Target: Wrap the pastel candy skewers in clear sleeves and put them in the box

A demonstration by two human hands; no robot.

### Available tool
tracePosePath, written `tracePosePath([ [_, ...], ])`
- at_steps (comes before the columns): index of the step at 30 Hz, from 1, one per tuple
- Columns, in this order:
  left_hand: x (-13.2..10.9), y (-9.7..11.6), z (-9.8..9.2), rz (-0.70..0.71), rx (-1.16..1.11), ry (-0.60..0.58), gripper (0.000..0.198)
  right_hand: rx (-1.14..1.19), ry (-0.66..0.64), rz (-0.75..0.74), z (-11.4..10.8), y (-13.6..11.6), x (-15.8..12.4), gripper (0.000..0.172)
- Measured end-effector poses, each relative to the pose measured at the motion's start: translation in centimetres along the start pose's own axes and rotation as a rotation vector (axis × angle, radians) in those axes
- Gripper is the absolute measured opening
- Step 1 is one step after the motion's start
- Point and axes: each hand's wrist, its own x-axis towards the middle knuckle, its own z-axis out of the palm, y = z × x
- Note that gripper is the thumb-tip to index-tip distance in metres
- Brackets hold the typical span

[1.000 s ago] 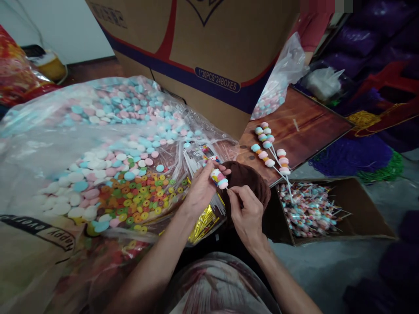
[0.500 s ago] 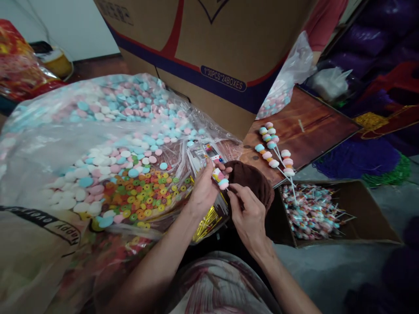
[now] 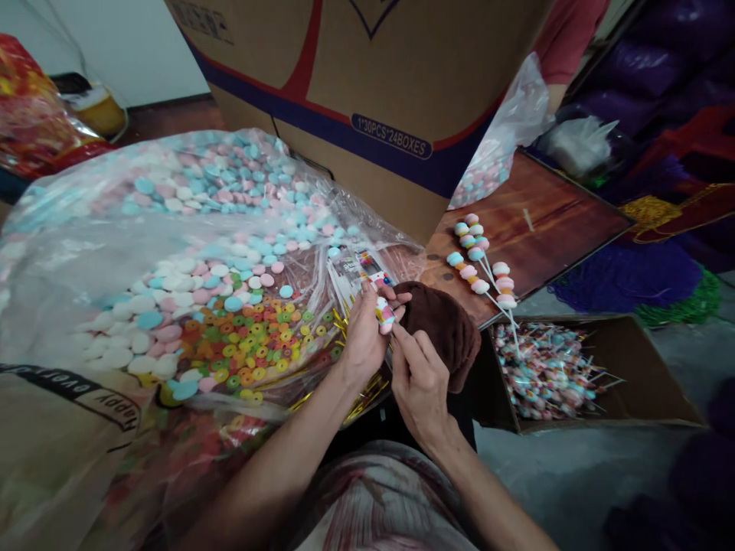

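My left hand (image 3: 363,340) is closed around a marshmallow skewer (image 3: 383,315), with white, pink and blue pieces in a printed wrapper. My right hand (image 3: 422,375) pinches at the skewer's lower end, where the stick goes; whatever lies between its fingertips is too small to make out. Just beyond the left fingers are printed clear wrappers (image 3: 349,268). Gold twist ties (image 3: 367,398) lie below the left wrist, partly hidden by it. A brown cloth (image 3: 439,329) sits right behind my right hand.
Left stands a big clear bag of marshmallows (image 3: 230,172) beside ring gummies (image 3: 246,337). Several unwrapped marshmallow skewers (image 3: 469,275) rest on the wooden table (image 3: 566,210). A carton (image 3: 643,367) at right holds many wrapped ones. A large cardboard box (image 3: 344,69) blocks the back; a person's sleeve (image 3: 574,46) shows beyond.
My right hand has moved a little left and down, closer to my left hand. The skewer has tilted more upright. Gold ties by my left wrist have shifted and are more covered.
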Motion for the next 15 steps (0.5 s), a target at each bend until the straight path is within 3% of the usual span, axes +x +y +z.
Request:
tracePosePath([
  [4,0.0,-0.1,0.0,0.016,-0.007,-0.038,0.027,0.177,0.016,0.094,0.0,-0.2,0.4,0.028],
  [10,-0.7,-0.1,0.6,-0.065,-0.002,-0.151,0.029,0.544,-0.014,0.464,0.0,0.4,2.0,0.025],
  [12,-0.8,0.0,0.7,-0.109,0.007,-0.151,0.032,0.583,-0.001,0.535,-0.2,0.6,2.3,0.026],
  [15,-0.4,0.3,0.4,-0.129,0.015,-0.128,0.035,0.518,-0.048,0.522,-1.2,0.6,2.0,0.022],
])
